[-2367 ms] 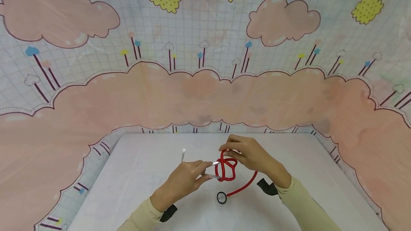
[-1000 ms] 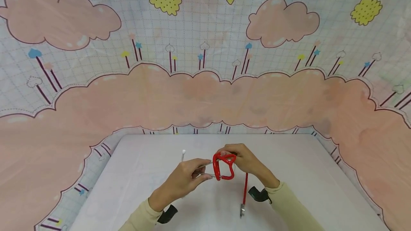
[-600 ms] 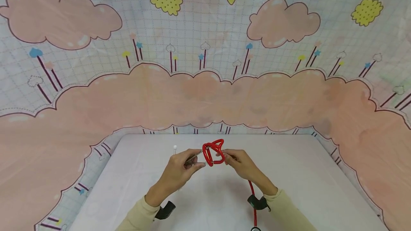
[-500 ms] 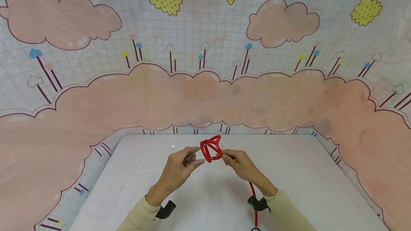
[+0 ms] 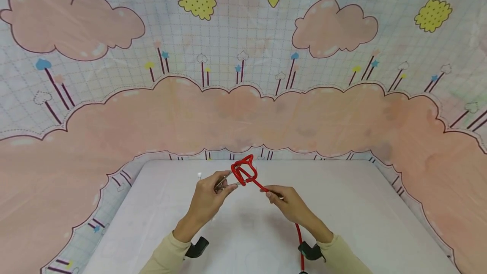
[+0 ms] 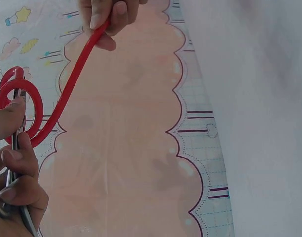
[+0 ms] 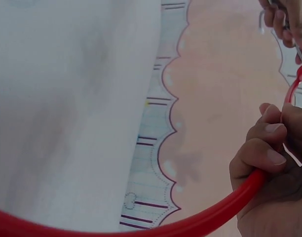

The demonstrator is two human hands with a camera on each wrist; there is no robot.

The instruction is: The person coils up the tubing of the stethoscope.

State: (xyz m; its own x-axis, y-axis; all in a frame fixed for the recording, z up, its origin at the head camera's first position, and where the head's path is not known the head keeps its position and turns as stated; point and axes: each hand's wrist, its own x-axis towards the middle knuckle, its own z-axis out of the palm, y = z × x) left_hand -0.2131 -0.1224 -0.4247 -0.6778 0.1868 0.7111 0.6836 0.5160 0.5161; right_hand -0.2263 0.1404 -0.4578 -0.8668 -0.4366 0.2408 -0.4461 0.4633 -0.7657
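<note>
A stethoscope has its red tubing (image 5: 260,186) looped round its metal ear tubes (image 5: 224,178), held up above the table. My left hand (image 5: 205,198) grips the ear tubes, with the red loops (image 6: 38,106) just beyond its fingertips. A white ear tip (image 5: 199,175) sticks up behind that hand. To the right, my right hand (image 5: 291,204) pinches the tubing between thumb and fingers, and a straight stretch runs from it to the loops. Below that hand the tube (image 7: 245,197) hangs down past the wrist. Only the rim of the chest piece (image 5: 303,272) shows at the bottom edge.
The white table (image 5: 342,189) spreads under both hands. A cloth printed with clouds and stars (image 5: 243,115) rises behind it and along its sides. Black wrist mounts (image 5: 197,247) sit under both forearms, and the hanging tube passes behind the right one.
Both hands have lifted the loops up and leftward. My right hand has moved from above the loops to their lower right, drawing a straight stretch of tube out. The chest piece has shifted toward the front right.
</note>
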